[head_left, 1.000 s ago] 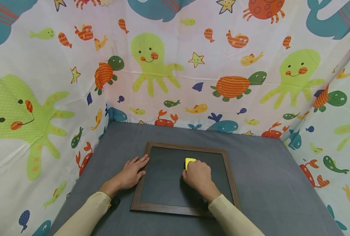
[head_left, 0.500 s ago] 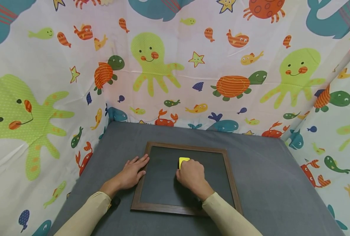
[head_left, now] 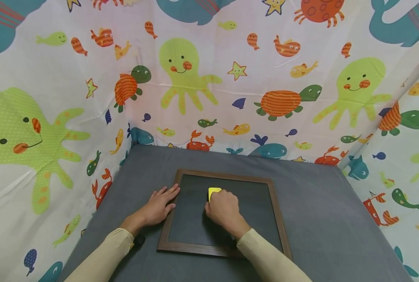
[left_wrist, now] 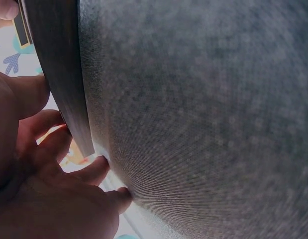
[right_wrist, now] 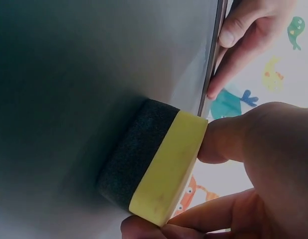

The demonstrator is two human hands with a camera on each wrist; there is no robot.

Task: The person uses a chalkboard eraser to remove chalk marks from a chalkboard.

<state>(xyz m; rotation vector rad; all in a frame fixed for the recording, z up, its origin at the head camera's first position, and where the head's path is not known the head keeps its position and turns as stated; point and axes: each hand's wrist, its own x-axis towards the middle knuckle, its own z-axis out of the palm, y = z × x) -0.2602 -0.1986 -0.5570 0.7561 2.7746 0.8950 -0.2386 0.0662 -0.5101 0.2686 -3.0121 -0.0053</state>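
A chalkboard (head_left: 191, 231) in a brown wooden frame lies flat on a grey cloth. My right hand (head_left: 224, 211) grips a board eraser (right_wrist: 163, 169) with a yellow top and a dark felt underside. The felt is against the board, left of its middle in the head view, and my thumb and fingers pinch the yellow part at its sides. My left hand (head_left: 156, 207) rests with spread fingers on the left side of the frame (left_wrist: 64, 64); in the left wrist view some fingertips touch the frame and others the cloth.
Grey cloth (head_left: 322, 211) covers the surface around the board. A white curtain (head_left: 209, 70) printed with sea animals encloses the back and both sides. A dark strap-like item (head_left: 138, 241) shows at my left wrist.
My right hand has slid the eraser leftward across the board. My left hand stays in place on the frame.
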